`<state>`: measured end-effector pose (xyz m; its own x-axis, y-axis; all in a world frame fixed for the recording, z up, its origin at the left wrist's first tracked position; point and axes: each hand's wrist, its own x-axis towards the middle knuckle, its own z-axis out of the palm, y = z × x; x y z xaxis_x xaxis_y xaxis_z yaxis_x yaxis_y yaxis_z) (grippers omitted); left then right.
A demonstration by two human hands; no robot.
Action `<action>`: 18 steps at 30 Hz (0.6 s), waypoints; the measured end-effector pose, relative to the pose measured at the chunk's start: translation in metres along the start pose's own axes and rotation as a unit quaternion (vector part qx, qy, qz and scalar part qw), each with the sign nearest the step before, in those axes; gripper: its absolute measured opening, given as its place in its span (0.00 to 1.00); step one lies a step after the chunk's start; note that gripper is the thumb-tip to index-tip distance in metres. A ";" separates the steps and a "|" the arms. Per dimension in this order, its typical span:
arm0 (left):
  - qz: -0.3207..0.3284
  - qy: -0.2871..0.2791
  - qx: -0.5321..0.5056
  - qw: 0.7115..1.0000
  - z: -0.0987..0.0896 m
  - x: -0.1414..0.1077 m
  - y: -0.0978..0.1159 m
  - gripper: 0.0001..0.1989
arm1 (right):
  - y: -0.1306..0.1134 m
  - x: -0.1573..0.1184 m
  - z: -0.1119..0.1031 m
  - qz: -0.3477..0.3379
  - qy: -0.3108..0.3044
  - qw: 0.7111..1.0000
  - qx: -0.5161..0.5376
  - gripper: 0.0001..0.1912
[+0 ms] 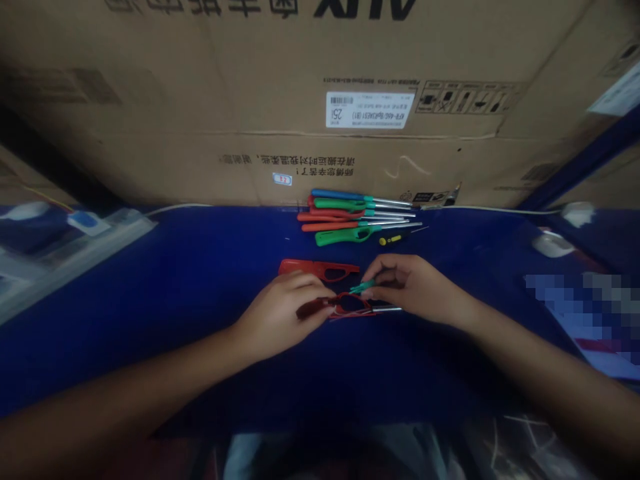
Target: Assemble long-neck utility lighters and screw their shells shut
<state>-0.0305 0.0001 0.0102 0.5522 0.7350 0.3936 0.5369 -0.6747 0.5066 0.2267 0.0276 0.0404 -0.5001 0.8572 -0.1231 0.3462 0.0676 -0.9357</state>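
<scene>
My left hand (285, 310) is closed around the rear of an opened red lighter body (345, 312), whose trigger loop and thin wires show. A metal tube (387, 309) extends from it to the right, under my right hand. Between thumb and fingers, my right hand (413, 287) pinches a small teal plastic piece (363, 287) just above the trigger loop. Whether that piece touches the body I cannot tell. Just beyond my hands lies a separate red handle shell (320, 268), its near edge partly hidden by my left fingers.
Several long-necked lighters (345, 235) in blue, green, red and orange lie against the cardboard wall (280, 113). A small yellow screwdriver (390, 240) is beside them. The blue table (225, 267) has a clear plastic edge piece (100, 247) at left and a white mouse (553, 244) at right.
</scene>
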 end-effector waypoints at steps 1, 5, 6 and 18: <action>-0.006 -0.003 0.004 1.000 0.000 0.000 0.001 0.10 | 0.000 -0.002 0.001 -0.011 -0.006 1.000 -0.027 0.12; -0.012 -0.023 0.016 1.000 -0.002 -0.001 0.006 0.10 | 0.000 -0.004 0.002 -0.104 -0.028 0.979 -0.171 0.06; -0.012 -0.027 0.017 0.999 -0.003 -0.001 0.006 0.10 | 0.000 -0.003 0.003 -0.117 -0.033 0.974 -0.189 0.06; -0.002 -0.018 0.016 1.000 -0.002 -0.002 0.013 0.08 | 0.005 0.001 0.001 -0.114 -0.051 0.970 -0.209 0.04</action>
<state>-0.0264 -0.0095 0.0177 0.5730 0.7345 0.3636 0.5584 -0.6747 0.4827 0.2276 0.0283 0.0354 -0.6697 0.7423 0.0200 0.4977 0.4687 -0.7298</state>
